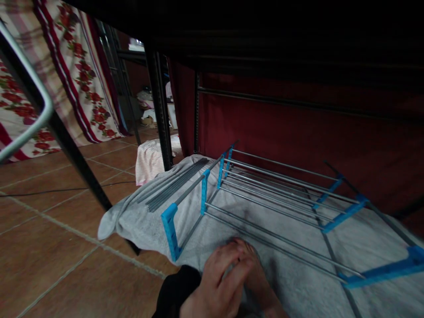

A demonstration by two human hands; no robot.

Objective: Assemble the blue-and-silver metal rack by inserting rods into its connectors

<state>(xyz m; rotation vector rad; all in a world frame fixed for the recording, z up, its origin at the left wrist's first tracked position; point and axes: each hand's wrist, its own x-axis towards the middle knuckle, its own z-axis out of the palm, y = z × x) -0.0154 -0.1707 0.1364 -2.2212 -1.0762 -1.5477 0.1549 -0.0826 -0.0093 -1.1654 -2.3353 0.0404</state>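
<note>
My left hand (220, 276) and my right hand (250, 256) are together low in the middle, over the grey blanket. The left fingers are bent and lie against the right hand, covering part of it. Both look closed; anything between them is hidden or too small to name. Just beyond stands a partly assembled rack of thin metal tubes (278, 240) joined by blue plastic brackets (170, 232). Its near tubes pass close to my hands without visible contact. A bundle of loose grey tubes (177, 185) lies to the left of the rack.
The grey blanket (132, 223) covers a low surface beneath a dark metal bunk frame (159, 110). A dark red cloth (281, 128) hangs behind. At left are a tiled floor (62, 256), a black cable (73, 190), a flowered curtain (79, 70) and a pale bent tube (43, 104).
</note>
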